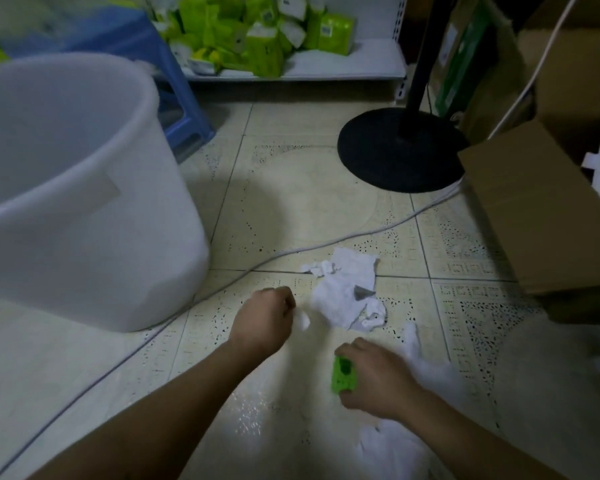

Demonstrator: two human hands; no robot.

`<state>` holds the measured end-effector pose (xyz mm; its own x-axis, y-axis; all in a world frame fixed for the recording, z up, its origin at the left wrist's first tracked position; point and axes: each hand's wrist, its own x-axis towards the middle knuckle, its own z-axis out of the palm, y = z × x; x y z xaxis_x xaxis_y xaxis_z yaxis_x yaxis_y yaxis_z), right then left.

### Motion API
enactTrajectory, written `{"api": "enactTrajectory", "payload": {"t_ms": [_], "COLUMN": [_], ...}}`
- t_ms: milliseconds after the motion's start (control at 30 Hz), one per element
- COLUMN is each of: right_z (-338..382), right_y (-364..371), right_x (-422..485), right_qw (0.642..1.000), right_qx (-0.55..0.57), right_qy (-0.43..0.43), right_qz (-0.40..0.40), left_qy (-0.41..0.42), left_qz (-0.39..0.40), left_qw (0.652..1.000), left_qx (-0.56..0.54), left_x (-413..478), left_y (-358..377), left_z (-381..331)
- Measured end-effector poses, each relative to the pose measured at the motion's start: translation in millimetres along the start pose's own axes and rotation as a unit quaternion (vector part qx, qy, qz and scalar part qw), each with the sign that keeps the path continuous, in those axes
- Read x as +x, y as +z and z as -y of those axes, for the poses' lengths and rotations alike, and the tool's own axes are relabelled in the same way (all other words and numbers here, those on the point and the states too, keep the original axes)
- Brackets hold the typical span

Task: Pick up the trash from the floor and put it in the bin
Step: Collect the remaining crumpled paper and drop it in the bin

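Note:
A large white plastic bin stands on the tiled floor at the left. My left hand is closed low over the floor, with a small white paper scrap at its fingertips. My right hand grips a bright green wrapper. A crumpled white tissue lies on the tiles just beyond both hands. More white tissue lies to the right of my right hand, and another white piece lies under my right forearm.
A grey cable runs across the floor between the bin and my hands. A black round fan base stands at the back, a cardboard box at the right, a blue stool behind the bin, and green packets on a low shelf.

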<state>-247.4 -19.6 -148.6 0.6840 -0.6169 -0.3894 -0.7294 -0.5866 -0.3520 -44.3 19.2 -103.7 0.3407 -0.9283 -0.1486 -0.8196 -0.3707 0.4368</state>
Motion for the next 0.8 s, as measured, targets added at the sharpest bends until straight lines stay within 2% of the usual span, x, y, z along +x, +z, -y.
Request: {"api": "enactTrajectory", "payload": {"t_ms": [67,133,300,433,567,700,800], "right_z": [7.5,19.6,76.0,141.2,218.3,286.8,318.6], "right_y": [-39.7,-89.7,-207.6,-285.6,-316.3,-314.6,-302.2], "right_x": [6.8,17.9,32.4,43.7,65.3,95.4,113.9], "right_qw": [0.989,0.966,0.938,0.940,0.935,0.934,0.953], "right_qx": [0.111,0.164,0.139,0.101,0.098,0.093,0.034], "right_qy": [0.021,-0.006,-0.103,-0.109,-0.135,-0.169,-0.178], "right_qz": [-0.099,-0.198,-0.300,-0.307,-0.312,-0.299,-0.245], "left_qy": [0.033,0.067,0.168,0.190,0.090,0.022,-0.010], "left_qz": [-0.062,-0.120,-0.196,-0.268,-0.310,-0.266,-0.232], "left_qw": [0.997,0.990,0.964,0.930,0.940,0.955,0.966], "left_qx": [-0.013,-0.018,0.059,0.162,0.111,0.129,0.114], "left_x": [18.7,38.7,63.5,64.9,59.2,51.4,38.9], "left_y": [-35.8,-78.3,-193.1,-290.3,-337.7,-342.3,-348.8], "left_z": [-12.0,-24.6,-41.7,-9.2,53.1,119.0,148.8]}}
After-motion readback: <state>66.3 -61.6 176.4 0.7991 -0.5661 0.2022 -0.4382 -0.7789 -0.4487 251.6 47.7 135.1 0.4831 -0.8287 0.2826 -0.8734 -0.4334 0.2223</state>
